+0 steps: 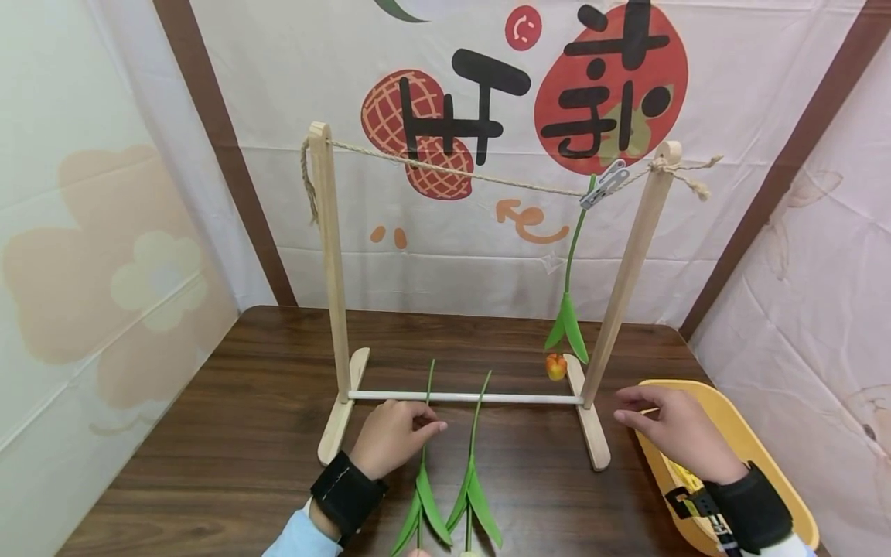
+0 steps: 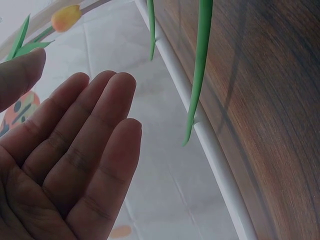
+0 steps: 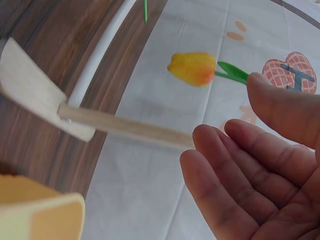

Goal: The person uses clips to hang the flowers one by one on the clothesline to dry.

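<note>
L hand (image 1: 391, 437) loose, empty nr tulip (image 1: 429, 497), R hand (image 1: 685, 433) ditto by tub (image 1: 731, 420); prob. between hangings, next likely calls for pinching that tulip.

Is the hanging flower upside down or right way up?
Upside down: its bloom is lowest, under its green leaves, and its stem rises to the clothespin.

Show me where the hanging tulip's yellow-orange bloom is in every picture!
Head: the tulip bloom is right of centre, below mid-height.
Left wrist: the tulip bloom is near the top left corner.
Right wrist: the tulip bloom is above the middle, slightly right.
Shared landmark: the white rod shows in all three.
</note>
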Demonstrator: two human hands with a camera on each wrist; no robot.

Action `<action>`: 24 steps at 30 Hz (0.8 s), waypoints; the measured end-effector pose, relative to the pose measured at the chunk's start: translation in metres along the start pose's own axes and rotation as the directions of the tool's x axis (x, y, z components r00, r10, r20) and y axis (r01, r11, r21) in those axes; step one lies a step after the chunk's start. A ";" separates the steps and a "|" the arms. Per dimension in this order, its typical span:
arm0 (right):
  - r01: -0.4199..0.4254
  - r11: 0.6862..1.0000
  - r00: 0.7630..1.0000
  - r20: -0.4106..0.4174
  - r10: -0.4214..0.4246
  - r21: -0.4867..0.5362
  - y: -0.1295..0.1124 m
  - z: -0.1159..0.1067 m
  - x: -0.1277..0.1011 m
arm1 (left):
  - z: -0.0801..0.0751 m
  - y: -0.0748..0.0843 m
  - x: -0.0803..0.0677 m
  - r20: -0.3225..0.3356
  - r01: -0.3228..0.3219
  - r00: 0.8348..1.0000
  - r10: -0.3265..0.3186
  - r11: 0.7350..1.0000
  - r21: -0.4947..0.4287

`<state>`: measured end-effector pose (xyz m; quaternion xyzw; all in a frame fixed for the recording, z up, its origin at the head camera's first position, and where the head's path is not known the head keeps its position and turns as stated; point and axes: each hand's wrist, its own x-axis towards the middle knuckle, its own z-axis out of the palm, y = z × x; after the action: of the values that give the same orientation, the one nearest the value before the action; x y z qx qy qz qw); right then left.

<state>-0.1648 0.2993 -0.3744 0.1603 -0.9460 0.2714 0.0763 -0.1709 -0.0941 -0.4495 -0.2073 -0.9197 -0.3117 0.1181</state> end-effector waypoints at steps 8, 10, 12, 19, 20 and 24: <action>0.074 0.995 0.997 -0.010 -0.075 -0.069 0.013 -0.015 0.000 | 0.000 0.000 0.000 -0.003 0.000 1.000 0.000 1.000 0.019; 0.086 0.992 0.996 -0.010 -0.087 -0.089 0.017 -0.020 0.000 | 0.000 -0.001 0.001 -0.006 0.001 1.000 -0.001 1.000 0.020; 0.084 0.991 0.996 -0.002 -0.085 -0.100 0.020 -0.025 0.000 | -0.001 -0.001 0.001 -0.007 0.001 1.000 -0.001 1.000 0.019; 0.080 0.986 0.995 0.064 -0.072 -0.145 0.039 -0.036 0.001 | 0.000 -0.002 0.001 -0.003 -0.004 1.000 0.004 1.000 0.027; 0.081 0.984 0.995 0.073 -0.070 -0.159 0.043 -0.037 0.001 | 0.000 -0.002 0.000 -0.001 -0.004 1.000 0.004 1.000 0.026; 0.089 0.977 0.992 0.105 -0.070 -0.192 0.055 -0.044 0.000 | 0.000 -0.002 0.000 0.000 -0.002 1.000 0.002 1.000 0.023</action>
<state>-0.1809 0.3667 -0.3646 0.2027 -0.9636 0.1651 0.0560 -0.1722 -0.0960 -0.4504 -0.2068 -0.9231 -0.3008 0.1209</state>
